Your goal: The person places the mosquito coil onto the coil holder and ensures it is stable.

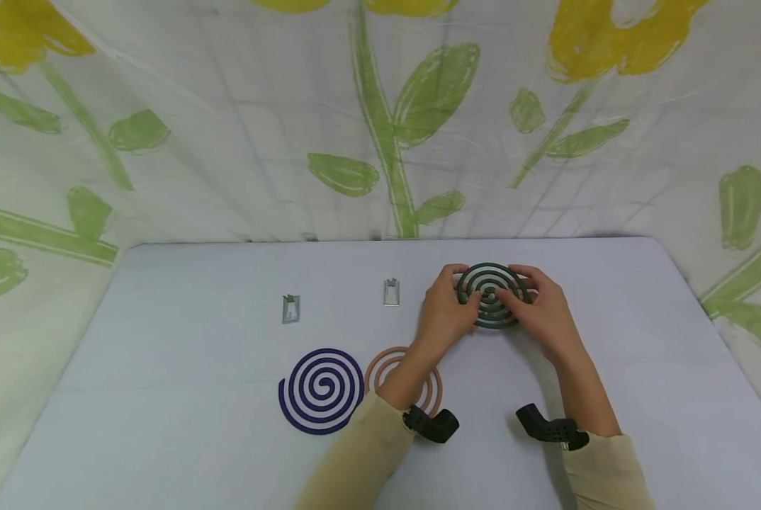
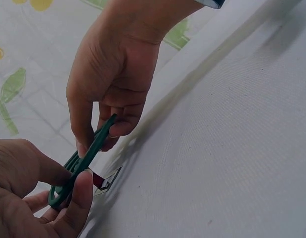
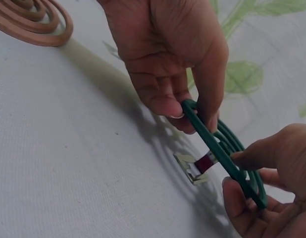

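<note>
Both hands hold a dark green mosquito coil over the right part of the table, with the thumbs on its near face near the centre and fingers at the outer ring. My left hand grips the left side, my right hand the right side. In the right wrist view the coil is tilted above a small metal coil stand, whose raised prong with a reddish part reaches toward the coil's underside. I cannot tell whether the prong is through the coil's centre.
On the white table a dark blue coil lies flat beside an orange-brown coil, partly hidden under the left forearm. Two more metal stands, one left and one nearer the middle, lie behind them. A flower-printed curtain hangs behind.
</note>
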A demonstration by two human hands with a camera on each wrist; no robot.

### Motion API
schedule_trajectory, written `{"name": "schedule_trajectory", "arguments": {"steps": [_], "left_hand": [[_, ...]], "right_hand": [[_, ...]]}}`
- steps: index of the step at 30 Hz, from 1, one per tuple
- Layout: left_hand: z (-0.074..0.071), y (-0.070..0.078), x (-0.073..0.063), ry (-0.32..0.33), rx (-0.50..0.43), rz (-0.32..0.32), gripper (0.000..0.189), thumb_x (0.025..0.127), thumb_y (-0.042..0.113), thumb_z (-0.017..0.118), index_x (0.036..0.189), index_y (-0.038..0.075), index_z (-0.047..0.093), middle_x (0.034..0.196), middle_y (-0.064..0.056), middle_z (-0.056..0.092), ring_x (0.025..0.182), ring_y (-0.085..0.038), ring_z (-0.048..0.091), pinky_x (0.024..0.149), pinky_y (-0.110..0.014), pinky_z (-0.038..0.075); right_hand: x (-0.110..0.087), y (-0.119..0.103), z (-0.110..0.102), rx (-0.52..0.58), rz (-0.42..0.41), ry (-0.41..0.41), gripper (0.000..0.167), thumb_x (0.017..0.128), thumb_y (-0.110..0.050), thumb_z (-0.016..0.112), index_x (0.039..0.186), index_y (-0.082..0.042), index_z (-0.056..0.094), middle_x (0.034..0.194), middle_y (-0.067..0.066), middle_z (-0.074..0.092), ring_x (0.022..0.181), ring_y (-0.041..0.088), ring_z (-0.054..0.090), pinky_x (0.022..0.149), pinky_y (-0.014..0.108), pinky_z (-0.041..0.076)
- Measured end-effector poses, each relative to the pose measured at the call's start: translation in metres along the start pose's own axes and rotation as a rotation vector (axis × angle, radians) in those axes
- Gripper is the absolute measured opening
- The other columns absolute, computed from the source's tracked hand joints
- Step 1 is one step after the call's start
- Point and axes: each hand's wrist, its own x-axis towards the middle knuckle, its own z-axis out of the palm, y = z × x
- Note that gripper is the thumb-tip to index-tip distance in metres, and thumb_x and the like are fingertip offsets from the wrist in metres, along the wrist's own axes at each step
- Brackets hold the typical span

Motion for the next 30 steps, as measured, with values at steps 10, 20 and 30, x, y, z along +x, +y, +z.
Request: {"name": "schedule_trajectory", "arguments": {"steps": [10,20,30], "left_hand": [[0.0007,0.001,-0.001,-0.003,0.007,0.017,0.046,0.099,0.01,0.069,0.143,0.01,0.055,0.104,-0.009,0.068,0.045,-0.006,0.063,0.046,-0.022,0.054],[-0.001,0.0003,0.0,0.0,0.028,0.032,0.045,0.098,0.01,0.07,0.141,0.01,0.055,0.107,-0.013,0.072,0.046,-0.006,0.064,0.048,-0.02,0.054],[-0.003,0.0011,0.0002,0.018,0.098,0.043,0.05,0.097,0.013,0.072,0.144,0.011,0.055,0.111,-0.013,0.074,0.049,-0.005,0.063,0.06,-0.017,0.052]], "right_hand": [[-0.0027,-0.0009,-0.0018,-0.023,-0.008,0.011,0.064,0.103,-0.028,0.07,0.157,-0.004,0.046,0.136,0.029,0.059,0.098,0.017,0.062,0.067,0.018,0.058],[-0.002,0.0008,-0.003,-0.048,-0.023,0.012,0.063,0.103,-0.031,0.07,0.156,-0.006,0.048,0.142,0.029,0.058,0.119,0.038,0.062,0.075,0.014,0.051],[-0.0002,0.0009,-0.0027,-0.116,-0.041,0.024,0.059,0.103,-0.029,0.069,0.155,-0.007,0.051,0.144,0.029,0.059,0.119,0.041,0.063,0.085,0.027,0.05]]}}
